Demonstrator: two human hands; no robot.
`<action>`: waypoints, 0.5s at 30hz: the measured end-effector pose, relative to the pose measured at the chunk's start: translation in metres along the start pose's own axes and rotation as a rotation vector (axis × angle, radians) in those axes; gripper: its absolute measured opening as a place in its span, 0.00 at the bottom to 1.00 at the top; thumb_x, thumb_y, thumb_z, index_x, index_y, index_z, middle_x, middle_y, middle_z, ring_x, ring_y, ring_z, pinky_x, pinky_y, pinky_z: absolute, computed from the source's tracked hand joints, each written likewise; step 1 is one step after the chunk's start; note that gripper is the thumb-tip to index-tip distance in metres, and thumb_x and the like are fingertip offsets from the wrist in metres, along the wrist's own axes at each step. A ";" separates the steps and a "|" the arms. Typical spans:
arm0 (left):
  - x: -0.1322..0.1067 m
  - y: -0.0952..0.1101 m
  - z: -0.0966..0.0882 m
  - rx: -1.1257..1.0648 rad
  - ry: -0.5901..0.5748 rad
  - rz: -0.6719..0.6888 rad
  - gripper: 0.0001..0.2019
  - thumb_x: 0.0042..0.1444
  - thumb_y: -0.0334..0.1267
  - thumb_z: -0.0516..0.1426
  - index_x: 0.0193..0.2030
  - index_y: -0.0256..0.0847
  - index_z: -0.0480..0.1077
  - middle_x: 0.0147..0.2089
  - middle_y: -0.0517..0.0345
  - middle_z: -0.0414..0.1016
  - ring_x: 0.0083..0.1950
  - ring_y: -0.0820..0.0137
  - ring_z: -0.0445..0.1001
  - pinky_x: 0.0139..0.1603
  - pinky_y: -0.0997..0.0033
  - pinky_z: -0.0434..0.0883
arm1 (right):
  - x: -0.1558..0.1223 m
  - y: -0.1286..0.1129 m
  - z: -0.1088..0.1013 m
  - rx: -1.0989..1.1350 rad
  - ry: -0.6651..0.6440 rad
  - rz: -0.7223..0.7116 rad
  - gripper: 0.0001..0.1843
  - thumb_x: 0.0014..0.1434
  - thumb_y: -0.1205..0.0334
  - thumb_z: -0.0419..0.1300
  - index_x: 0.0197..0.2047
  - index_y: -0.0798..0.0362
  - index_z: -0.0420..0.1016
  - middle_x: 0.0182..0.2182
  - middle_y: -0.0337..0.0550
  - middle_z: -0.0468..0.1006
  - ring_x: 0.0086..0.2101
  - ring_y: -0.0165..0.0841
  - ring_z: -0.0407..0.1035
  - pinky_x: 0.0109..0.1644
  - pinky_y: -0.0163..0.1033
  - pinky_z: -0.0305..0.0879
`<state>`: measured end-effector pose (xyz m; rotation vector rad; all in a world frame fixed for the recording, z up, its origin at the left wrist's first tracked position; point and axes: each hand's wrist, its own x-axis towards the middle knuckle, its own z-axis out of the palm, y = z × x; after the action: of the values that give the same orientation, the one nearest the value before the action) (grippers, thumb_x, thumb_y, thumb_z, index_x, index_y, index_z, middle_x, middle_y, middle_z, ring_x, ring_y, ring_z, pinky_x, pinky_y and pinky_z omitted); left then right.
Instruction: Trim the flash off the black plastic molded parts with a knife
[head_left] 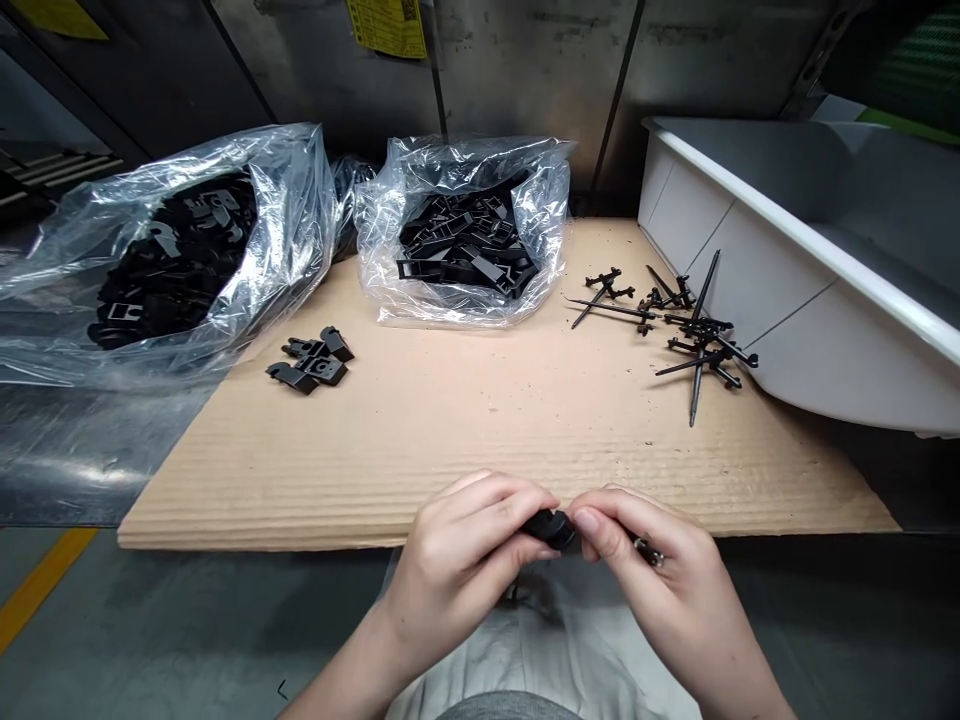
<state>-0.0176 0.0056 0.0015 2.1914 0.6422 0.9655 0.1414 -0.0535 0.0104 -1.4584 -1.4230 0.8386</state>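
Observation:
Both of my hands meet at the near edge of the cardboard sheet (480,420). My left hand (465,560) and my right hand (652,570) pinch a small black plastic part (553,526) between their fingertips. Only a bit of the part shows between the thumbs. Something small and metallic shows by my right hand's fingers, too small to name. A few loose black clips (311,362) lie on the cardboard to the left. A pile of thin black sprue sticks (686,335) lies to the right.
Two clear plastic bags of black parts stand at the back: a large one (172,250) at the left, a smaller one (465,235) in the middle. A white plastic bin (810,270) sits at the right. A metal wall is behind.

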 end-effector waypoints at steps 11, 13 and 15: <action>0.000 0.001 -0.001 -0.016 -0.052 -0.035 0.11 0.56 0.29 0.55 0.47 0.39 0.67 0.39 0.54 0.75 0.38 0.69 0.72 0.39 0.73 0.66 | -0.001 -0.002 -0.004 0.096 -0.079 0.132 0.15 0.60 0.60 0.50 0.23 0.53 0.66 0.19 0.33 0.67 0.22 0.24 0.62 0.28 0.27 0.59; 0.001 0.002 -0.001 -0.026 -0.048 -0.039 0.11 0.57 0.29 0.55 0.46 0.39 0.67 0.38 0.54 0.75 0.37 0.69 0.72 0.39 0.73 0.66 | 0.001 -0.003 -0.004 0.092 -0.093 0.151 0.17 0.61 0.59 0.49 0.22 0.53 0.64 0.19 0.34 0.66 0.22 0.24 0.61 0.27 0.28 0.58; 0.001 0.003 -0.001 -0.035 -0.043 -0.045 0.11 0.57 0.29 0.55 0.46 0.40 0.67 0.38 0.55 0.75 0.37 0.70 0.73 0.38 0.73 0.66 | 0.002 -0.004 0.000 0.088 -0.092 0.155 0.17 0.61 0.59 0.49 0.22 0.53 0.64 0.19 0.35 0.66 0.22 0.25 0.61 0.26 0.29 0.58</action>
<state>-0.0175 0.0049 0.0044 2.1520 0.6473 0.8971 0.1404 -0.0518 0.0148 -1.4927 -1.3350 1.0638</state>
